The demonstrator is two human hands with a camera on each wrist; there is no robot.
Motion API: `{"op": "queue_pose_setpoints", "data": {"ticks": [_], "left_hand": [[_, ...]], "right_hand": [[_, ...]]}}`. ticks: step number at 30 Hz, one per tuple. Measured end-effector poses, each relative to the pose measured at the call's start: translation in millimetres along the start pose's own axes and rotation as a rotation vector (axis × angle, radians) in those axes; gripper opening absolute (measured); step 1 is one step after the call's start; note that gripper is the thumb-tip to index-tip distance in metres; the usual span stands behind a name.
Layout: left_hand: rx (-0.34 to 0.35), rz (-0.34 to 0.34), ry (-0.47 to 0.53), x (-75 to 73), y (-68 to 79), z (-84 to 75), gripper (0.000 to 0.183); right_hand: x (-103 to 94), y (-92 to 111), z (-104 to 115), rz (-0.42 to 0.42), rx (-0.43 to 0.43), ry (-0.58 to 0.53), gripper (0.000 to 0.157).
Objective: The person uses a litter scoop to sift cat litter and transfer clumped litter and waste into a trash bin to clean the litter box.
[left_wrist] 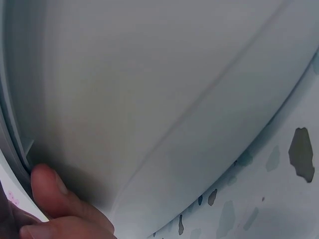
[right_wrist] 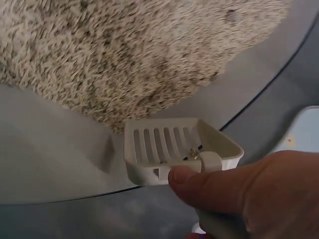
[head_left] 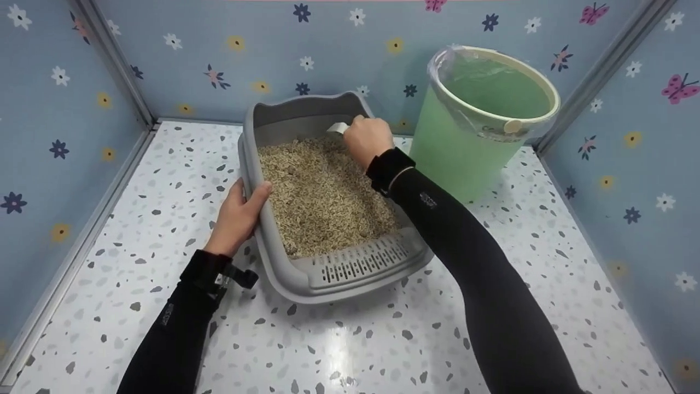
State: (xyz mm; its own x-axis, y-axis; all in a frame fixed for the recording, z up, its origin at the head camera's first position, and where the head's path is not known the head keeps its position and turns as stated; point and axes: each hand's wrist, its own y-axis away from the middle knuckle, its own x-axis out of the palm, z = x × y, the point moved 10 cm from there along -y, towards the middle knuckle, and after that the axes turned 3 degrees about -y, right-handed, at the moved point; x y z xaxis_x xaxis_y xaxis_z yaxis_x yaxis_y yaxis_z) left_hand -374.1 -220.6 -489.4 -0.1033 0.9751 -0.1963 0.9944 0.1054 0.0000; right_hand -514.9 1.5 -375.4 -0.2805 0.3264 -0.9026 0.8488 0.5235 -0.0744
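Observation:
A grey litter box point(head_left: 292, 282) stands at an angle on the speckled floor, with pale pellet litter point(head_left: 322, 202) across its bottom. My left hand point(head_left: 235, 219) grips its left rim, the thumb over the top edge. In the left wrist view, fingers point(left_wrist: 47, 191) curl under the rim against the outer wall. My right hand point(head_left: 369, 139) is over the box's far right part and holds a beige slotted litter scoop point(right_wrist: 142, 174) by its handle. A few crumbs lie in the scoop, its head close to the box wall at the litter's edge.
A green trash bin point(head_left: 454, 153) lined with a clear bag stands right of the box, near the back wall. Flower-patterned panels point(head_left: 339, 49) enclose the floor point(head_left: 339, 350) at the back and both sides. A slotted step point(head_left: 363, 260) forms the box's near end.

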Motion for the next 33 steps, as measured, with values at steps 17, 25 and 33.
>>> {"op": "queue_pose_setpoints", "data": {"ticks": [17, 25, 33], "left_hand": [[0.002, 0.011, -0.008, 7.9, 0.5, -2.8, 0.080], [0.006, 0.004, -0.009, 3.7, -1.7, 1.3, 0.079], [0.007, 0.003, -0.024, -2.0, -1.6, -3.2, 0.083]], "right_hand": [[4.7, -23, 54, -0.099, -0.101, 0.000, 0.039], [0.8, -19, 96, -0.117, -0.277, 0.103, 0.037], [-22.6, 9, 112, -0.171, -0.472, 0.130, 0.036]]}}
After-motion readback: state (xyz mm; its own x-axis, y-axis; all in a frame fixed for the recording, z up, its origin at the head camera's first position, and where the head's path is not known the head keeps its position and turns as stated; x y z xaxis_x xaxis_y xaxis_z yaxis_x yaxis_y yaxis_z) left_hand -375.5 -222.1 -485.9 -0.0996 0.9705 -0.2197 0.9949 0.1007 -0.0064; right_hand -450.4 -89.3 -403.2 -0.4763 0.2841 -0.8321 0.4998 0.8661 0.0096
